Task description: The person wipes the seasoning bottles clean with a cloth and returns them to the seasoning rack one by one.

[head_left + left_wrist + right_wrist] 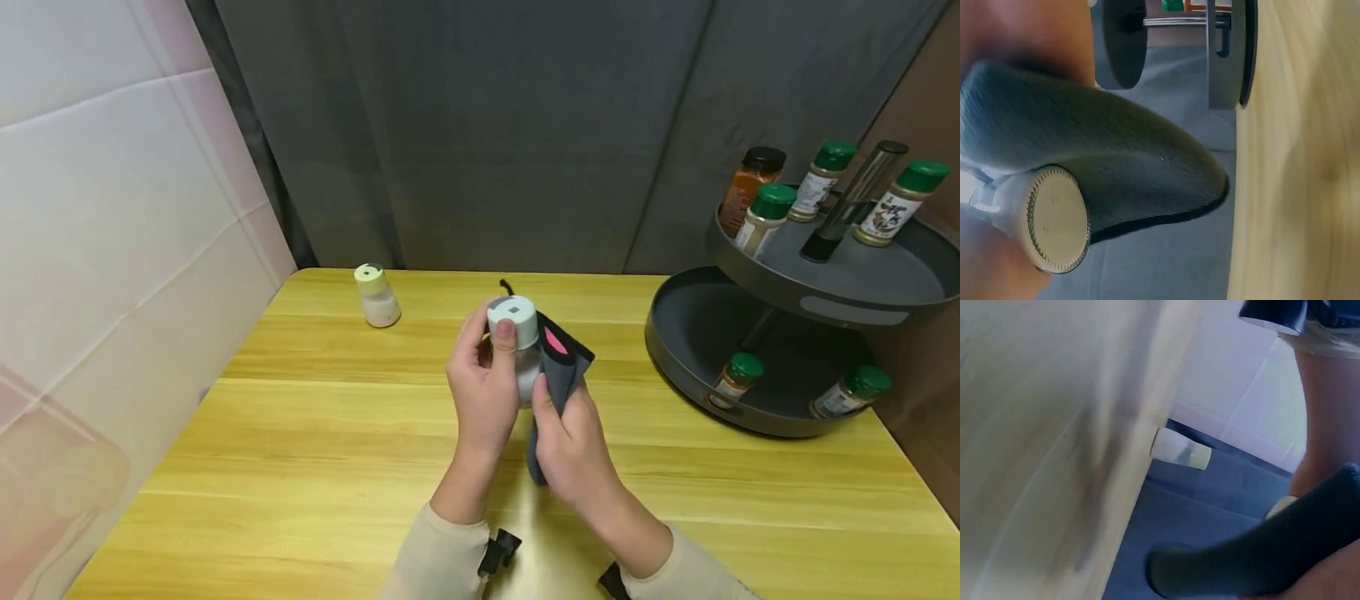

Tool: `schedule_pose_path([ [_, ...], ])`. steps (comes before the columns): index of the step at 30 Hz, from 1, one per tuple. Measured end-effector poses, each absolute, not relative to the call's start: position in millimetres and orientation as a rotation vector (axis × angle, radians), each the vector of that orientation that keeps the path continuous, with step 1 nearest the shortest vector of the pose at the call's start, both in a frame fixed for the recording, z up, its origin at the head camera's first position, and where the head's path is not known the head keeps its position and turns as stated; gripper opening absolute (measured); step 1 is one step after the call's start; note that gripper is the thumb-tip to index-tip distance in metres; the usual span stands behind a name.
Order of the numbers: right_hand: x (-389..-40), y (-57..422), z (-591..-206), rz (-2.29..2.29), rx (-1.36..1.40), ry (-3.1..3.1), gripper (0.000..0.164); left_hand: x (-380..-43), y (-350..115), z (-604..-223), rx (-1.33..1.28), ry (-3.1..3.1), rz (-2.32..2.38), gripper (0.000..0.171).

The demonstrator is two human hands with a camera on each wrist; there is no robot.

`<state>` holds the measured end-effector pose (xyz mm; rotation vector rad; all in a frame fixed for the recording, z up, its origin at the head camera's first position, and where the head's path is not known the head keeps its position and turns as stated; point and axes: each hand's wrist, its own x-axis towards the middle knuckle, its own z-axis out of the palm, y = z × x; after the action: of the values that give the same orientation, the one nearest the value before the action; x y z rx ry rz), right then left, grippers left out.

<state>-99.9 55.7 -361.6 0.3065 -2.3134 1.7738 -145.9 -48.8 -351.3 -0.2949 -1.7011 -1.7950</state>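
Note:
My left hand [483,387] grips a small glass seasoning jar [528,371] with a pale mint lid, held above the table, its thumb against the lid's side. In the left wrist view the jar's round ridged base [1058,219] faces the camera. My right hand [577,446] pinches a folded grey cloth [561,375] with black edging and a pink patch. The cloth lies against the jar's right side and hangs down below the hand. In the right wrist view the cloth [1235,565] covers most of the jar.
On the wooden table [315,467], a second jar [381,304] with a pale yellow lid stands at the back left. A dark two-tier turntable rack [675,350] at the right holds several spice bottles, most green-capped. A grey curtain [480,150] hangs behind the table.

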Motion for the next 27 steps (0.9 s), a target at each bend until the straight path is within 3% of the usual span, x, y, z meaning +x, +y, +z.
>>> schedule_pose_path([
  [10,-107,56,-335,1.738,0.389,-2.189,0.047,-141,-41,-358,-0.353,-1.778,-1.841,0.036],
  [20,-101,54,-359,1.745,0.325,-2.314,0.051,-145,-53,-348,-0.302,-1.705,-1.828,0.038],
  [27,-105,55,-333,1.757,0.417,-2.169,0.052,-144,-44,-353,-0.347,-1.789,-1.837,0.035],
])
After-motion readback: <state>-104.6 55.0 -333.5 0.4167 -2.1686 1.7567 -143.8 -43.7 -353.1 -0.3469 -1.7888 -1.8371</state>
